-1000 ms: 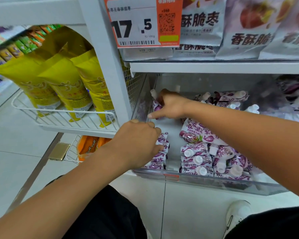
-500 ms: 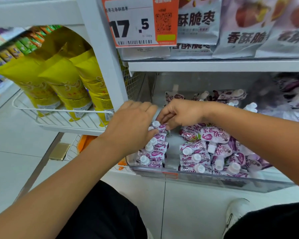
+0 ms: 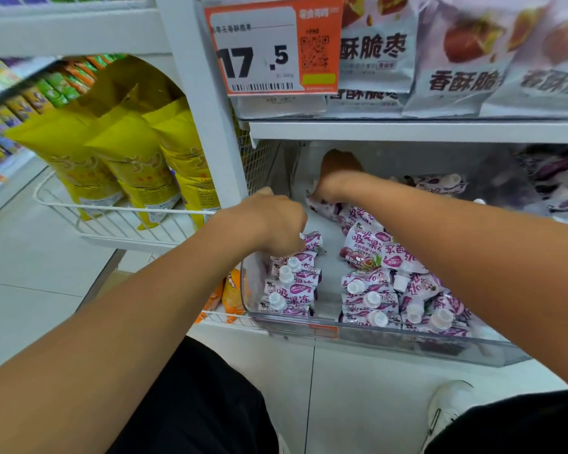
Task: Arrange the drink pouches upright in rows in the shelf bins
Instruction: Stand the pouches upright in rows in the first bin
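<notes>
A: What are the fingers doing?

B: The left hand [image 3: 276,224], mid-frame, curls its fingers down onto the rearmost pouch [image 3: 310,241] of the left row [image 3: 292,283]; the grip itself is hidden. The right hand [image 3: 336,173], higher up, reaches the loose pouch [image 3: 322,204] at the back of the clear bin [image 3: 391,337]; whether it pinches cannot be told.

A: And the relation that matters?

B: That pouch lies flat, up-frame of the row. The right hand is nearer.

Purple-white capped drink pouches [image 3: 294,286] upright in clear bin [image 3: 391,342]
</notes>
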Demonstrator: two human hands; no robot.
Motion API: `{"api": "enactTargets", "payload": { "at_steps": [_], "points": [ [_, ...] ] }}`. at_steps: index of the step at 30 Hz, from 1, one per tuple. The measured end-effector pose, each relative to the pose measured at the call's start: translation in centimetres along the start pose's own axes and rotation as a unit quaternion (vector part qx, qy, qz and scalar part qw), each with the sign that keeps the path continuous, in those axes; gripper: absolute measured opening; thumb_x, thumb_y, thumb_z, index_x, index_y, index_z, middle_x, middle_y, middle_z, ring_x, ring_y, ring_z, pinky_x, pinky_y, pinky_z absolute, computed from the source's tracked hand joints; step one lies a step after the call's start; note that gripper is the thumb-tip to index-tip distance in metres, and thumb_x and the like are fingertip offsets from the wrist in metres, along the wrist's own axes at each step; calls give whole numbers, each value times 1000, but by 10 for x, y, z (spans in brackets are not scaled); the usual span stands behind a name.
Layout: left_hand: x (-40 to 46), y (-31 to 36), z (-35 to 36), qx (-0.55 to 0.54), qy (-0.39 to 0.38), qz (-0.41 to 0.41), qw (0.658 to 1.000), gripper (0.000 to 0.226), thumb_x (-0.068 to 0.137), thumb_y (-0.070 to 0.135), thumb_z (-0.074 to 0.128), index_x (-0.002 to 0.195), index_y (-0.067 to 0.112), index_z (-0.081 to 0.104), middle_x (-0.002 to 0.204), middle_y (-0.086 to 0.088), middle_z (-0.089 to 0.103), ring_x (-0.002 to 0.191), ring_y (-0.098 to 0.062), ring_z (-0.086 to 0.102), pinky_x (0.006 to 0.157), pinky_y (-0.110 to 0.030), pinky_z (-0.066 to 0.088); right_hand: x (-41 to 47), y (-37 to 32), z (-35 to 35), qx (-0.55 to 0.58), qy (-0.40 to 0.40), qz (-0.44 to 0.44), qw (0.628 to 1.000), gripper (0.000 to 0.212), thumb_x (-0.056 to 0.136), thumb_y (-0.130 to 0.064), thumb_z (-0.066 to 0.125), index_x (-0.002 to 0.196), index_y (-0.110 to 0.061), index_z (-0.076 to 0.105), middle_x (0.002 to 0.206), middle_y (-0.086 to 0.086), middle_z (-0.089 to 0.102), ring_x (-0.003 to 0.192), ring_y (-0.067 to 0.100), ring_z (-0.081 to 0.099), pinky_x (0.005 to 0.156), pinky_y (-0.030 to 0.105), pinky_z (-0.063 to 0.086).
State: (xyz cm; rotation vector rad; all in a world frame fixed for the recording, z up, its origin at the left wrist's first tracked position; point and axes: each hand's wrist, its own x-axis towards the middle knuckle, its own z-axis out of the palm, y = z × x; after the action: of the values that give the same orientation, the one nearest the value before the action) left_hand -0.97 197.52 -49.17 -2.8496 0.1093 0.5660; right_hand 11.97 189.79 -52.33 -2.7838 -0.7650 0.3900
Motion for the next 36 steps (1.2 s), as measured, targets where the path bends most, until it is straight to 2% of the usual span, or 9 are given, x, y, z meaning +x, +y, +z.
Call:
{"api": "enactTargets", "payload": {
  "at_steps": [4, 9, 12, 17, 20, 24, 28, 33, 36],
  "points": [
    [-4, 2, 8, -23, 105, -30, 994, 27, 96, 39, 50, 101, 19, 68, 90, -3, 63, 94, -28, 59, 86, -35, 35, 0, -10, 8, -18, -84, -130, 988, 7, 86, -12, 67, 85, -16, 61, 87, 6, 60, 78, 22, 52, 61, 25, 40],
    [-12, 6, 15, -51, 186, -70, 979, 25, 96, 33, 53, 113, 21, 65, 100, -7, 68, 97, -29, 60, 74, -33, 38, -12, 9, 8, 248, -285, -113, 919, 26, 91, -2, 57, 112, -14, 67, 117, 14, 68, 103, 24, 64, 87, 42, 56],
    [-12, 9, 18, -80, 234, -91, 965, 31, 89, 36, 64, 113, 17, 59, 105, -5, 65, 100, -27, 60, 83, -34, 42, -18, 19, 9, 362, -330, -70, 869, 55, 79, 14, 39, 122, -14, 58, 134, 20, 58, 123, 33, 57, 102, 53, 46],
    [0, 12, 18, -16, 155, -71, 985, 47, 93, 49, 51, 123, 13, 50, 115, -7, 64, 111, -25, 58, 114, -39, 22, -33, 24, 0, 375, -268, -49, 886, 62, 82, 17, 37, 134, -16, 45, 133, 21, 57, 121, 31, 58, 93, 37, 49],
    [11, 10, 10, -13, 93, -46, 994, 37, 97, 45, 44, 121, 20, 56, 114, -4, 66, 108, -24, 59, 108, -42, 27, -54, 43, -36, 59, -93, -118, 987, 34, 89, -16, 60, 123, -12, 58, 111, 11, 67, 92, 24, 64, 80, 33, 53],
    [21, 10, 1, -49, 15, -27, 998, 34, 96, 42, 48, 115, 16, 57, 109, -6, 60, 97, -25, 56, 79, -36, 40, -91, 54, -49, -205, -69, -77, 973, 42, 76, -46, 78, 68, -11, 56, 66, 3, 58, 59, 20, 56, 56, 29, 46],
    [35, 12, -5, -130, -44, -34, 990, 33, 91, 44, 61, 103, 14, 53, 102, -8, 60, 84, -24, 53, 64, -31, 38, -90, 53, -31, -172, -32, -81, 981, 45, 71, -44, 84, 77, -13, 51, 74, 1, 55, 66, 21, 56, 60, 30, 44],
    [33, 10, 3, -132, -39, -38, 990, 62, 93, 52, 57, 136, 10, 43, 126, -11, 57, 104, -28, 56, 82, -36, 47, -87, 51, -18, -124, -48, -139, 981, 33, 74, -22, 81, 87, -14, 52, 84, 3, 57, 80, 23, 54, 70, 35, 47],
    [27, 10, 4, -109, -56, -18, 992, 51, 96, 52, 51, 123, 9, 55, 119, -12, 61, 97, -28, 56, 77, -34, 45, -88, 46, -22, -54, -34, -175, 982, 27, 76, -13, 79, 93, -17, 59, 81, -2, 60, 79, 20, 57, 75, 35, 51]
  ]
}}
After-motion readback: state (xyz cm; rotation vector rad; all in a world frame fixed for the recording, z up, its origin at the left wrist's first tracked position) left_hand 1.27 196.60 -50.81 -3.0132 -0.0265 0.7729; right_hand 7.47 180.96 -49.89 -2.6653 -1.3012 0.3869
